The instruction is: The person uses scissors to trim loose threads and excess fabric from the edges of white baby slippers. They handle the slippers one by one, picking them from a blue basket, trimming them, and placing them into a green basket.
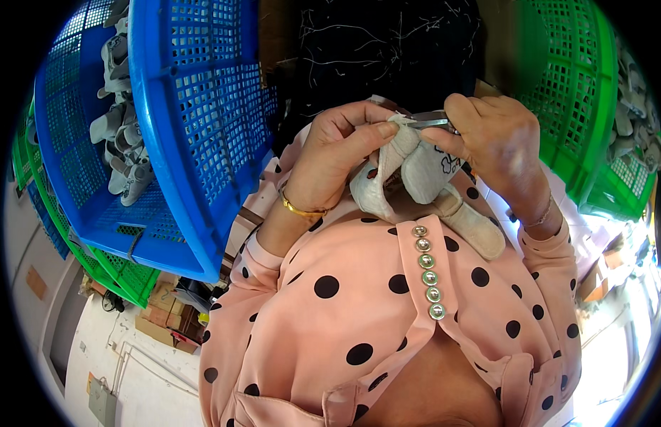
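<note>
Head view. A black surface [387, 78] strewn with pale threads [344, 62] lies at 12 o'clock; in the room, a white wall [160, 398] shows at 7 o'clock and a cardboard box [156, 334] at 8. The pale shoe [424, 174], marked with a black outline drawing, is held over the spotted pink shirt [309, 320], just off centre towards 2 o'clock. Its pinched end points to 12 o'clock. A beige sole [480, 233] extends beside it, long axis aimed between 4 and 5 o'clock; whether both form one shoe cannot be told. The left hand [337, 146] pinches the shoe's end between thumb and fingers, partly covering it. The right hand [497, 135] has its fingers curled round metal snips [428, 121], blades beside the left thumb. A blue basket [156, 142] of shoes flanks at 10 o'clock, a green basket [579, 92] at 2.
</note>
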Tool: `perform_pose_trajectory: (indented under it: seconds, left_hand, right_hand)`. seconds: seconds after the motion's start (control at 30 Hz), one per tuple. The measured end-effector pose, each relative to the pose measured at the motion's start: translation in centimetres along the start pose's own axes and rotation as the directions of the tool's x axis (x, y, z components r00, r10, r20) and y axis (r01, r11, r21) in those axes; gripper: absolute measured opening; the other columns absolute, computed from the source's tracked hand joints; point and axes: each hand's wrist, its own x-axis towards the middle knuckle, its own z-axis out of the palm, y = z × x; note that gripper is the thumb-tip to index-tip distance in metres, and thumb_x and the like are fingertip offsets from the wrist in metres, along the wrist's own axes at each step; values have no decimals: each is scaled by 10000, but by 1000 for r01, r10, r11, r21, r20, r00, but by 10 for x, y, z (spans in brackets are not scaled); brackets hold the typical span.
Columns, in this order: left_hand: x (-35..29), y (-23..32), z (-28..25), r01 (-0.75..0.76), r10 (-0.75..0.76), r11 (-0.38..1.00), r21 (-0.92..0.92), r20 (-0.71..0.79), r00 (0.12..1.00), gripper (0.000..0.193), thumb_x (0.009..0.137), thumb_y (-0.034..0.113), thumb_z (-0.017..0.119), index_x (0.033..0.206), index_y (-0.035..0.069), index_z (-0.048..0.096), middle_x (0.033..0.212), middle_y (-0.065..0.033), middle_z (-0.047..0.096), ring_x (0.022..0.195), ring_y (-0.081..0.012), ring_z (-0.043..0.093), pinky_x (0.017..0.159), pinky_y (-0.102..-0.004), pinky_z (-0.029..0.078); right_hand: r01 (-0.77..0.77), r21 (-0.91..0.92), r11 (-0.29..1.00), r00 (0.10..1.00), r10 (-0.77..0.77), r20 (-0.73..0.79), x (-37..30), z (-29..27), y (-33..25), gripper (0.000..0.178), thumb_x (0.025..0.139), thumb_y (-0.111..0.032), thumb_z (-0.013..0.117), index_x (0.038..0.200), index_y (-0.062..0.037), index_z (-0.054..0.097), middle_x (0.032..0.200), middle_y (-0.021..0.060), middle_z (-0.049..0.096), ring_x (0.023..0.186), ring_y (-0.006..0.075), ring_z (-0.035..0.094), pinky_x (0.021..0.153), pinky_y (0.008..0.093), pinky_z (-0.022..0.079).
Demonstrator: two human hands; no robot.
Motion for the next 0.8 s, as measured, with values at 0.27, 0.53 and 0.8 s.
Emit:
perform_pose_trajectory:
  seconds: [0.27,0.53,0.8]
  left_hand:
    - [-2,-4,3,-26,26,1000,-14,-9,1000,159,925,77,623,1045,-12,676,955,-81,701,805,-97,662,725,-224,551]
    - [-1,0,4,-2,4,998,61,-27,1000,157,924,89,637,1041,-4,687,931,-44,697,794,-66,642,706,-199,530]
    - [3,11,6,15,-14,977,215,-7,1000,174,882,71,675,1023,-31,681,906,-30,687,770,-48,620,693,-189,514]
  right_hand:
    - [-10,-9,1000,1000,10,27,-1,-1,-4,438,802,-465,697,645,-118,479,503,16,419,456,165,486,445,310,375]
    - [-446,672,592,894,334,300,-4,1,13,294,898,-366,659,888,-81,586,621,57,556,533,216,570,501,291,418]
    - [-281,263,923,950,228,213,10,16,12,226,769,-178,712,927,-110,567,746,63,679,693,256,678,569,346,515]
